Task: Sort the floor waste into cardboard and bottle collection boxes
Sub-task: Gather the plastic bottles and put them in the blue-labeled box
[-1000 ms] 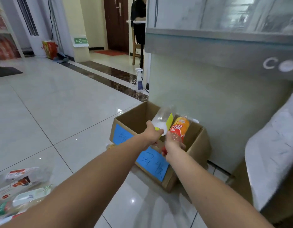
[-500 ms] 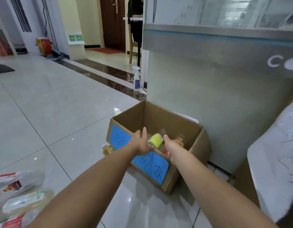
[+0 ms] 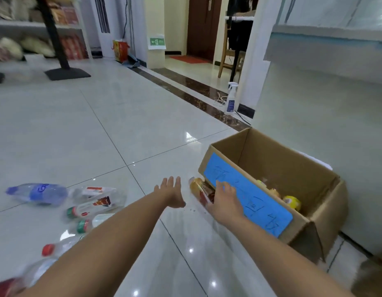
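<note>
Plastic bottle (image 3: 200, 190): on the floor, touching the cardboard box (image 3: 310, 224) front corner.
Right hand (image 3: 225, 200): fingers spread, closing on it, grip unclear.
Left hand (image 3: 170, 192): spread, empty.
Handling: probably light, slick; grasp mid-body.

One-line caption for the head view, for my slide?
Both hands, left and right, reach for a bottle beside the cardboard box.

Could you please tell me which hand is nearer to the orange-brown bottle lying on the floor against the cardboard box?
The right hand is nearer: it overlaps the orange-brown bottle, reaching at its box-side end. The left hand is open, just left of the bottle, apart from it.
</note>
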`<state>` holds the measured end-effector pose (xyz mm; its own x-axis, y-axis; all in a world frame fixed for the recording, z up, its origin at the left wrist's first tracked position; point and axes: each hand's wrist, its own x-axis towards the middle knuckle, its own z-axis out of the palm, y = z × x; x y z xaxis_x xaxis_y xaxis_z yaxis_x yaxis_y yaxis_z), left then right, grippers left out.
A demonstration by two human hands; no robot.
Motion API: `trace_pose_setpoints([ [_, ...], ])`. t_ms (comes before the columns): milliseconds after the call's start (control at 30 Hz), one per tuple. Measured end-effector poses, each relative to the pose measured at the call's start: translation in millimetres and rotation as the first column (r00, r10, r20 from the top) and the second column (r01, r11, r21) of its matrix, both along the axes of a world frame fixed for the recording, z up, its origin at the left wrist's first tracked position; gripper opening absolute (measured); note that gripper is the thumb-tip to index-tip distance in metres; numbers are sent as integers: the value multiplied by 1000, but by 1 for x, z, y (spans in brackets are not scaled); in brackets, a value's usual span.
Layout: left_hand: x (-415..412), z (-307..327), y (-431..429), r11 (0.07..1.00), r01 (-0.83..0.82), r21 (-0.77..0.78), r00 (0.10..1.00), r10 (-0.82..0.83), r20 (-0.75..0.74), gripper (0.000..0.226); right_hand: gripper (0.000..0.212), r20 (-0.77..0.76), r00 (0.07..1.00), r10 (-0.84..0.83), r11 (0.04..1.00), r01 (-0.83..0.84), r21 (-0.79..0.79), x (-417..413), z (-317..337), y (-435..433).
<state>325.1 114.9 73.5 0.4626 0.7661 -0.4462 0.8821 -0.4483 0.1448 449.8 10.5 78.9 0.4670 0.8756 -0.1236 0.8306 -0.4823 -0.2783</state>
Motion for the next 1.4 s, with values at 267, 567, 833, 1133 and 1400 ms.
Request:
trace_pose_setpoints([
  [267,-138,-27,33,989,-137,-50,990,135,-49,97,73,-144,989,21,982,-48,-184,-48,-23,64],
  [567,-146,-40,76,954,-298,44,951,300,-75,93,51,-121,989,83,962,-111,-249,-1,-55,127],
  [833,-126,-75,78,920,-392,15,896,385,-220,84,73,-153,988,31,958,-73,-279,20,-103,143],
  [1133,-118,-94,87,885,-440,152,872,461,-161,88,88,-57,998,-35,950,15,-312,34,-129,152],
  [1400,-111,-114,74,894,-312,321,885,397,-245,62,64,-14,993,119,961,-118,-250,18,-145,152],
])
